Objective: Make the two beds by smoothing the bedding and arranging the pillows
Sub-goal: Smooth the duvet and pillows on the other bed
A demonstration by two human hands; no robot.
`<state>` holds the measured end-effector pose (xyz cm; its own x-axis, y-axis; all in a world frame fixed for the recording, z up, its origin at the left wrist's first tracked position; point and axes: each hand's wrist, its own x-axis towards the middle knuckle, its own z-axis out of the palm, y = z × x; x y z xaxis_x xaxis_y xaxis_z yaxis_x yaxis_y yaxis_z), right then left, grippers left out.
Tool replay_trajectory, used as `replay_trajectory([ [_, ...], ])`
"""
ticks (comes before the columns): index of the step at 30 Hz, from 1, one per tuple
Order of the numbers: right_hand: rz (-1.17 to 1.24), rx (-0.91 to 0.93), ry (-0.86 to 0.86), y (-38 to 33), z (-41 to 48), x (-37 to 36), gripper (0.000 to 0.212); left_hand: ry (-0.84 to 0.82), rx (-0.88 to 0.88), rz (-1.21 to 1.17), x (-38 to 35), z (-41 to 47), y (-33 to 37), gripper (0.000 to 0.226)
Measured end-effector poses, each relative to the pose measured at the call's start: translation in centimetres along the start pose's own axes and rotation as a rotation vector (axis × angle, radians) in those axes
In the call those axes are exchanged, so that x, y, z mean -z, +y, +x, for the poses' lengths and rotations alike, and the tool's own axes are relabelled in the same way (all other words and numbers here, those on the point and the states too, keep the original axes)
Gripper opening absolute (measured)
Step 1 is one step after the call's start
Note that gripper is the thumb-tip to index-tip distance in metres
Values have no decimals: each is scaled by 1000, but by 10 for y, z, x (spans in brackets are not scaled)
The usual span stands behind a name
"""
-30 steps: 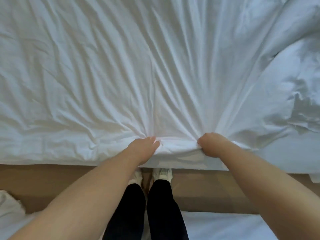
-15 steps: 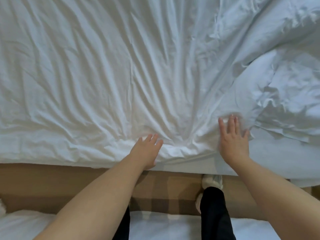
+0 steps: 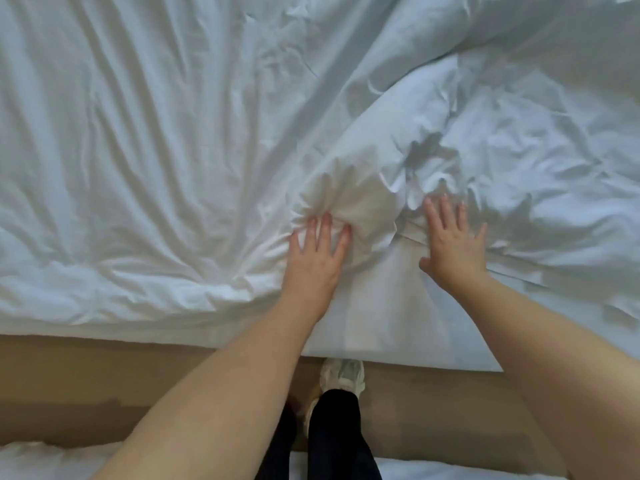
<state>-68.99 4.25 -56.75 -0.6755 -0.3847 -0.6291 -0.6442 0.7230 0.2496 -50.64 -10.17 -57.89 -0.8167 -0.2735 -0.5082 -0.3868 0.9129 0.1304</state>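
A white duvet [image 3: 156, 140] covers the bed in front of me, heavily creased, its folds fanning out from near its front edge. My left hand [image 3: 317, 258] lies flat on the bunched cloth with fingers spread. My right hand [image 3: 450, 244] presses flat a little to the right, fingers straight, at the edge of a thicker crumpled fold [image 3: 502, 143] that rises to the right. Neither hand grips anything. No pillow is in sight.
A strip of brown floor [image 3: 104, 382] runs between this bed and the white bedding of a second bed [image 3: 52, 459] at the bottom edge. My legs in black trousers and a white shoe [image 3: 343, 375] stand in that gap.
Both hands have let go of the duvet's edge, which they were gripping a second ago. They have opened and slid forward and to the right over the cloth. I have stepped right.
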Motion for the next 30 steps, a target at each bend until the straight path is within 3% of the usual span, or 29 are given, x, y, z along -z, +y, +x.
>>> replay_trajectory([
  [2,15,45,123,-9,26,-9,95,85,2,11,-11,18,-4,64],
  [5,104,65,288,-11,59,-10,46,281,-38,94,-18,39,-9,39],
  [7,81,117,281,-1,67,-3,29,260,-17,-18,1,42,-12,39],
  [10,-141,170,52,36,37,-2,31,65,-6,-140,20,31,-9,40],
  [13,-395,185,-296,99,-23,-24,34,-156,-231,-32,23,2,8,46],
  [15,-410,170,-455,132,-56,-47,34,-302,-321,27,6,-20,18,50],
  [17,-320,178,-496,143,-75,-67,30,-386,-314,125,-11,-35,27,59],
  [18,-277,184,-476,142,-81,-77,26,-382,-292,171,-17,-38,31,62],
  [22,-142,135,-435,123,-78,-101,45,-320,-197,131,-17,-39,45,50],
  [24,-56,56,-288,123,-76,-100,40,-252,-196,126,-14,-41,53,44],
  [27,126,-128,87,148,-71,-98,43,-167,-196,66,-9,-39,77,53],
  [30,293,-387,174,183,-54,-90,57,-136,-233,37,-11,-25,119,71],
])
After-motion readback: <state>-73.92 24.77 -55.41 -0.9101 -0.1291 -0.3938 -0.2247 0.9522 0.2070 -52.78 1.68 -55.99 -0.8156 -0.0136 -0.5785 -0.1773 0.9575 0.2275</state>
